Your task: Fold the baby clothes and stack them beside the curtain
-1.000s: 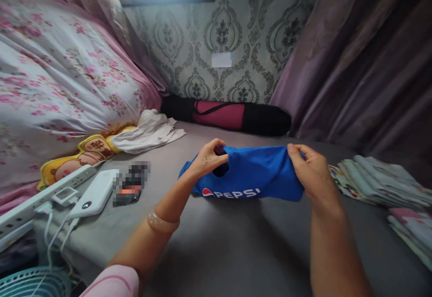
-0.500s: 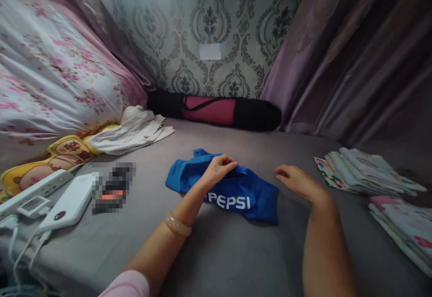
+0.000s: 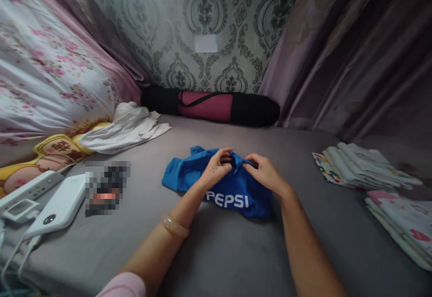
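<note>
A blue garment (image 3: 189, 175) with white PEPSI lettering lies bunched in the middle of the grey bed sheet. My left hand (image 3: 218, 167), a pale bangle at its wrist, is curled at the garment's upper edge with fabric by the fingertips. Just to its right, my right hand (image 3: 265, 171) pinches the same edge between thumb and fingers. Between the two hands the cloth is raised into a small peak. The lettering faces me below the hands, its left end partly covered by my left wrist.
To the right lie two folded cloth stacks (image 3: 366, 166). On the left are a power strip (image 3: 37, 189), a white power bank (image 3: 60, 207) with cables, a pixelated dark object (image 3: 106, 189), a yellow pillow (image 3: 50, 157) and crumpled white cloth (image 3: 126, 128). A black-and-maroon roll bag (image 3: 205, 107) lies against the wall.
My right hand has moved left from beside the garment and now grips its upper edge. My left hand stays at the cloth, its fingers slightly shifted. The view has tilted a little.
</note>
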`<state>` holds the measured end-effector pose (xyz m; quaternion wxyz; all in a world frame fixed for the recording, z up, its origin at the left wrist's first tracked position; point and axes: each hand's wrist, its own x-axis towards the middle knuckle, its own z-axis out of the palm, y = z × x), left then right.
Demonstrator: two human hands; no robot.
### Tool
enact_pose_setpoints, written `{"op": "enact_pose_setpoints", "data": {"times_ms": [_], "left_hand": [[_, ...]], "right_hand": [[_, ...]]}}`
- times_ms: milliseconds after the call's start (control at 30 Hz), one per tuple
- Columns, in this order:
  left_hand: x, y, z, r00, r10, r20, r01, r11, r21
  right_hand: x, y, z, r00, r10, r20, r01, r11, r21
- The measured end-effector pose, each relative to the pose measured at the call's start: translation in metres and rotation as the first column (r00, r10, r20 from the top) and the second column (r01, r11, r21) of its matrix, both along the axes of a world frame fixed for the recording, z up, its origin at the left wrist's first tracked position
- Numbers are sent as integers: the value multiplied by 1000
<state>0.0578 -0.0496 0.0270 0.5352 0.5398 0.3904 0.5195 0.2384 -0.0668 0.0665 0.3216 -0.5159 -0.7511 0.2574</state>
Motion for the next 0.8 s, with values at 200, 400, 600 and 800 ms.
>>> {"op": "enact_pose_setpoints", "data": {"times_ms": [200,400,600,800], "left_hand": [[5,-2,-8,993,17,-117,-2,992,124],[-3,-3,6,958,179,-226,-109,950,292],[-5,-5,15,980,94,-175,-41,958,283],[-5,-6,20,953,95,-289,-7,957,291]], "right_hand": [[-8,-7,11,998,-8,67,7,1000,26],[-8,-12,16,986,-36,164,35,999,12],[-8,-13,19,978,-45,205,39,999,32],[-6,-9,12,987,8,160,-25,994,106]]}}
